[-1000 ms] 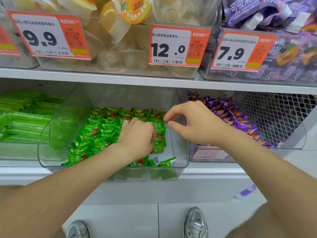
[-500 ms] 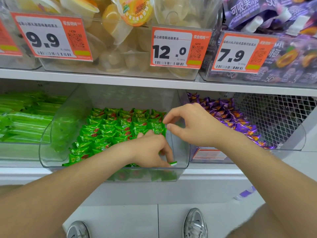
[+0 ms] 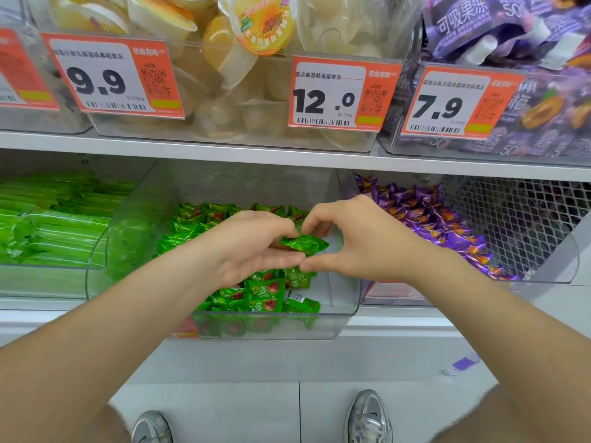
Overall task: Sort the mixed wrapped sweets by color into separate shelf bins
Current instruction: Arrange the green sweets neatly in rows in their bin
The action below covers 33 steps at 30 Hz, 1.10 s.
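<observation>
Head camera, looking down at a shop shelf. Two bare arms reach in from below and meet over a clear plastic bin point(image 3: 347, 302) in the middle of the lower shelf.

The left hand point(image 3: 256, 247) grasps a single green sweet point(image 3: 303, 243) between its curled fingers and thumb, holding it just above the bin. The right hand point(image 3: 361, 241) is curled towards the same sweet, forefinger at its upper edge and thumb tip meeting the left thumb below it. Whether the right hand actually grips the wrapper cannot be told.

Under the hands the bin holds a pile of green sweets point(image 3: 265, 292), spread from the back to the front wall. Just beside it on the right, a second clear bin point(image 3: 572, 260) holds purple sweets point(image 3: 425, 219) heaped along its left side, with wire mesh showing behind. On the left, another bin holds long green packets point(image 3: 57, 225).

The shelf above carries clear bins of pale jelly cups point(image 3: 224, 78) and purple pouches point(image 3: 479, 24), fronted by orange price tags reading 9.9 point(image 3: 112, 75), 12.0 point(image 3: 342, 94) and 7.9 point(image 3: 454, 103).

Two grey shoes point(image 3: 367, 417) stand on the white floor, with a scrap of purple wrapper point(image 3: 463, 362) near the right one.
</observation>
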{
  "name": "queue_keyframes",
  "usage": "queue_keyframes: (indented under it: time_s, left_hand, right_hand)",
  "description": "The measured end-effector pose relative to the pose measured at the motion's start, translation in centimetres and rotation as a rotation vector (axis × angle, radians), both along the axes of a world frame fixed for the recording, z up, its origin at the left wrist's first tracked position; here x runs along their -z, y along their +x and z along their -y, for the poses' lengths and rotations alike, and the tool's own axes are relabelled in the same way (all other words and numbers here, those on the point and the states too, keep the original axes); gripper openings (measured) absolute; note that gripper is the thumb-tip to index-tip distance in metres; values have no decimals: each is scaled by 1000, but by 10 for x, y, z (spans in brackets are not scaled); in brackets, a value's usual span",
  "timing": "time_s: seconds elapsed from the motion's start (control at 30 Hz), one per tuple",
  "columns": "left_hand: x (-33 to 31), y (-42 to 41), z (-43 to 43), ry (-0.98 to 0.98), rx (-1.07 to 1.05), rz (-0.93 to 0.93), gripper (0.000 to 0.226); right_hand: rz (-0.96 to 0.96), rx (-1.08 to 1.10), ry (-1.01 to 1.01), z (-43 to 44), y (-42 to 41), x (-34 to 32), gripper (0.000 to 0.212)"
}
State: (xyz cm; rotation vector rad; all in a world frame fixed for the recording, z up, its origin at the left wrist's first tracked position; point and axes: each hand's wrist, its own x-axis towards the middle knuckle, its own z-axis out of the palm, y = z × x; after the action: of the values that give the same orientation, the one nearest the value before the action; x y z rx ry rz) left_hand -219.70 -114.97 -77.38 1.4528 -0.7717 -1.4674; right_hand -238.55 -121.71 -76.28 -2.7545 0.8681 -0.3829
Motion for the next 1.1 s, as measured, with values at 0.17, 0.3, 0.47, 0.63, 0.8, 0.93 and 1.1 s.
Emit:
queue_keyframes:
  time_s: [0.17, 0.3, 0.47, 0.63, 0.8, 0.93, 1.1]
  left_hand:
    - [2, 10, -3, -180, 139, 596, 24]
    - [3, 16, -6, -257, 390, 691, 12]
    - [19, 16, 2, -320, 503, 906, 11]
    - [35, 10, 11, -400, 466, 1130, 9]
    - [49, -3, 15, -355, 487, 1269, 8]
    - [51, -9, 17, -407, 451, 1369, 9]
    - [55, -8, 18, -410, 493, 1379, 7]
  right_hand:
    - [-55, 26, 13, 4, 3, 6, 34]
    - [-146, 13, -25, 4, 4, 9, 25]
    - [-241, 32, -107, 3, 9, 14, 29]
    - [-113, 1, -89, 5, 6, 11, 20]
    - [-40, 30, -67, 7, 0, 6, 26]
    - [-71, 20, -55, 6, 1, 8, 26]
    - [-48, 7, -38, 6, 0, 5, 24]
